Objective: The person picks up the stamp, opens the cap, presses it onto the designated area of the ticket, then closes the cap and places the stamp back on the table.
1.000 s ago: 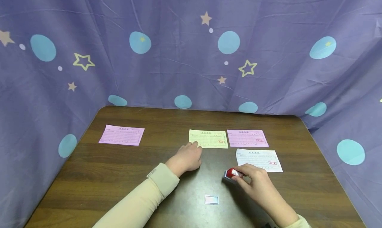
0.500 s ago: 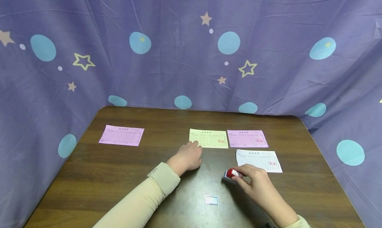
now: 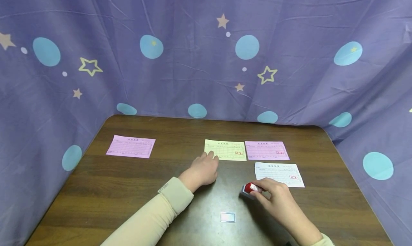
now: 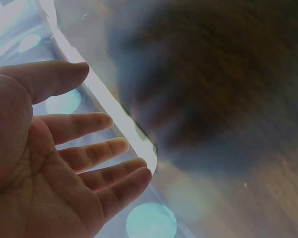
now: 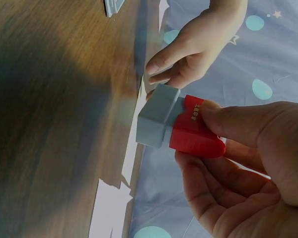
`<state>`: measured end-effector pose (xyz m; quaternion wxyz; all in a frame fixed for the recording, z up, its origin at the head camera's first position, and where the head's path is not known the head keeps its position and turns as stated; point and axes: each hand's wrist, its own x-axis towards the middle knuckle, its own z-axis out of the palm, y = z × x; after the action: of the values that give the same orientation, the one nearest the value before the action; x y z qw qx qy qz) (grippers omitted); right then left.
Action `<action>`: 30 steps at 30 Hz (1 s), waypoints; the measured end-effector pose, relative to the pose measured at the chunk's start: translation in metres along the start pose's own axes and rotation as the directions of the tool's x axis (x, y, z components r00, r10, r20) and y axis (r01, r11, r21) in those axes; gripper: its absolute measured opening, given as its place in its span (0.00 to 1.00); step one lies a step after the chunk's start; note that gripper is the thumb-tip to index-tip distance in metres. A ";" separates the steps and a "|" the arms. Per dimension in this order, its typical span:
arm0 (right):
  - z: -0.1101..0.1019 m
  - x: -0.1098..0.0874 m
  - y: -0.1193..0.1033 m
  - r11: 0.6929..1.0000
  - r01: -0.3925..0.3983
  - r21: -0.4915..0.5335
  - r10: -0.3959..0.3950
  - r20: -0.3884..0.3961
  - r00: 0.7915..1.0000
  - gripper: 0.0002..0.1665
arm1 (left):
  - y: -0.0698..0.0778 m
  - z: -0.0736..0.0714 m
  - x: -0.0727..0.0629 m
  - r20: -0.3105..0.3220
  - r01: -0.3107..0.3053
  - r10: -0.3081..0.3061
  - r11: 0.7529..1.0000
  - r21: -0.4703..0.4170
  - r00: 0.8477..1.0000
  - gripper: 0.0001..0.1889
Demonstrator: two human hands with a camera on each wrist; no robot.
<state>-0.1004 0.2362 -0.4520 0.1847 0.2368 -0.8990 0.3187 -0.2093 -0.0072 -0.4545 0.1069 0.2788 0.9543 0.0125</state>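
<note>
A red-and-grey self-inking stamp is pinched between the thumb and fingers of my right hand. In the head view the stamp is held above the table, just left of a white printed slip. My left hand is at the lower left corner of a yellow slip, with fingertips right at its edge. The left wrist view shows that hand with loosely extended fingers and nothing in the palm. Red stamp marks show on the yellow slip, the white slip and a pink slip beside the yellow one.
An unmarked pink slip lies at the far left of the brown wooden table. Near the front sits a small clear rectangular piece with a bluish rim. A purple curtain with stars and dots surrounds the table's back and sides.
</note>
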 end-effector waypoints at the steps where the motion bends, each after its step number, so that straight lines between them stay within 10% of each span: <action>1: 0.000 0.000 0.000 1.000 -0.003 -0.002 0.003 0.000 1.000 0.16 | -0.001 -0.001 -0.001 -0.005 -0.001 0.001 1.000 -0.005 1.000 0.26; 11: 0.000 0.001 0.002 1.000 0.006 -0.001 -0.006 0.004 1.000 0.15 | 0.001 -0.015 -0.027 -0.091 -0.051 0.046 0.997 -0.056 0.995 0.24; 30: 0.000 0.005 0.000 0.997 0.072 0.019 -0.071 -0.025 0.997 0.17 | 0.024 -0.013 -0.122 -0.237 -0.248 0.219 0.963 -0.104 0.947 0.19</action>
<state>-0.1046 0.2349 -0.4502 0.2045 0.2669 -0.8844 0.3237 -0.0992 -0.0522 -0.4162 0.0149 0.3792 0.9175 0.1196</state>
